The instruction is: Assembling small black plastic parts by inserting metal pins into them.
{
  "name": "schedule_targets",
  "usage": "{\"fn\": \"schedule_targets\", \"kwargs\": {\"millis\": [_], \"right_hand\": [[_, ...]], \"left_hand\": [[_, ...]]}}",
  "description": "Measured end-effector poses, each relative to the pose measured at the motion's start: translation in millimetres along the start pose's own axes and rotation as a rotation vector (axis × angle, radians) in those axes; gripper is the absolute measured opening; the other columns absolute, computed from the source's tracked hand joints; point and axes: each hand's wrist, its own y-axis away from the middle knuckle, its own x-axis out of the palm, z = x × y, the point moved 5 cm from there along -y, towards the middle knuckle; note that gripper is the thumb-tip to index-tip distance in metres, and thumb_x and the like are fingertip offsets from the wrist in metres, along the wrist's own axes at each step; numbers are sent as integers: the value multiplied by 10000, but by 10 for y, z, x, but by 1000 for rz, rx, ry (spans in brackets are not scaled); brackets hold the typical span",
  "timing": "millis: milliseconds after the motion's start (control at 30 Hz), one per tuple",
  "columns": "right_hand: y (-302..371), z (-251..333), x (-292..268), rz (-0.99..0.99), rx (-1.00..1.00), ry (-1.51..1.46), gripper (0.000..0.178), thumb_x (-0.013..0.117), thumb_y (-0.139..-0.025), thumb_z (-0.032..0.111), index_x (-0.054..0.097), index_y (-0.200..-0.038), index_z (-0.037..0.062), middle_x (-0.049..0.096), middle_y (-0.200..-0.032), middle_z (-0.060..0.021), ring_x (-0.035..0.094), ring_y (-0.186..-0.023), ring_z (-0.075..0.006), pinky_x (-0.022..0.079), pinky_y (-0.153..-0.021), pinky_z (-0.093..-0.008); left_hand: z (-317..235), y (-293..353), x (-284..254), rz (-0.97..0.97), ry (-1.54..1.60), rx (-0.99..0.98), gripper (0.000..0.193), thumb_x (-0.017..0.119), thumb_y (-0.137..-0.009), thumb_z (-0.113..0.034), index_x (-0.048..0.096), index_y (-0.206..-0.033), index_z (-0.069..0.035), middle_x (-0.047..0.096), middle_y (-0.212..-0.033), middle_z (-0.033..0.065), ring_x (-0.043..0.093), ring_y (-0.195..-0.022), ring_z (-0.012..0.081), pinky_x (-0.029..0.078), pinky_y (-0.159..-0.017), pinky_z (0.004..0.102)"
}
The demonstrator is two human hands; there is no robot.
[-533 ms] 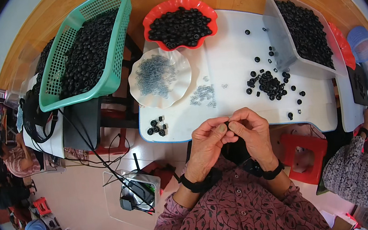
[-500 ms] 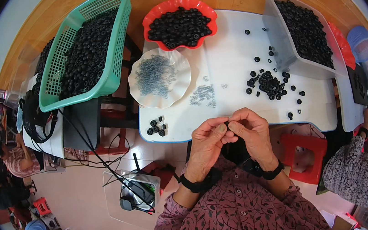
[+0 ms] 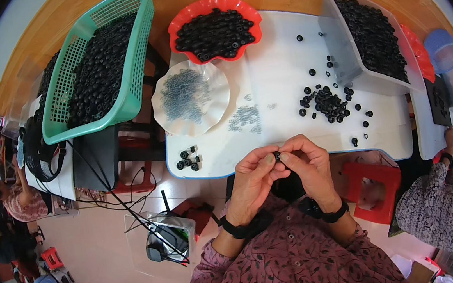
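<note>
Just past the table's front edge, my left hand (image 3: pixel 251 181) and my right hand (image 3: pixel 310 171) meet, thumbs and fingertips pinched together. Between them is a small round black plastic part (image 3: pixel 277 157), partly covered by the fingers. Beyond my right hand lies a loose pile of similar black parts (image 3: pixel 330 103), with several scattered around it. A small cluster of black parts (image 3: pixel 186 160) sits at the table's left front corner. Loose silvery pieces, perhaps tiny springs (image 3: pixel 244 118), lie ahead of my hands. More of them fill the middle of a white scalloped plate (image 3: pixel 220 111).
At the back stands a red scalloped bowl (image 3: pixel 255 22) of black parts. A green basket (image 3: pixel 138 67) at left and a clear bin (image 3: pixel 344 65) at right hold many more. Red stools (image 3: pixel 376 182) stand below the table. Another person's patterned sleeve (image 3: pixel 439 189) shows at right.
The whole view has shifted slightly, moving the table things a little left. Both hands stay pinched together, and more of the black part now shows between the fingertips.
</note>
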Motion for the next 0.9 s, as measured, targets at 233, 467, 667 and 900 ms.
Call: {"fn": "schedule_targets", "kwargs": {"millis": [233,467,667,900], "right_hand": [[-4,-50,-78,-51,15,132,90,607,-861,-49,592,-944,-20,597,-836,-19,583,-765,-57,500,-684,-206],[-107,-110,-502,-194,-23,446,87,625,-863,-1,613,-949,-6,602,-840,-26,575,-697,-74,469,-592,-246],[-338,80,-766,-469,-340,1063,136,609,-873,50,615,-1002,8,569,-832,-137,589,-641,-260,465,-562,-357],[-394,76,-750,-502,-350,1285,144,642,-847,90,623,-985,50,557,-923,-131,608,-696,-342,485,-594,-429]], "left_hand": [[-29,4,61,-34,-236,83,203,550,-944,-39,602,-1116,56,659,-931,124,667,-791,178,604,-739,367],[8,-45,54,-82,-269,40,214,535,-948,-37,593,-1111,88,665,-954,160,675,-762,188,611,-717,382],[22,-82,17,-79,-272,37,217,519,-956,-41,595,-1113,88,667,-966,184,679,-747,191,616,-702,385],[16,-107,-2,-91,-274,40,223,511,-962,-45,590,-1121,90,666,-961,179,676,-740,187,617,-703,382]]}}
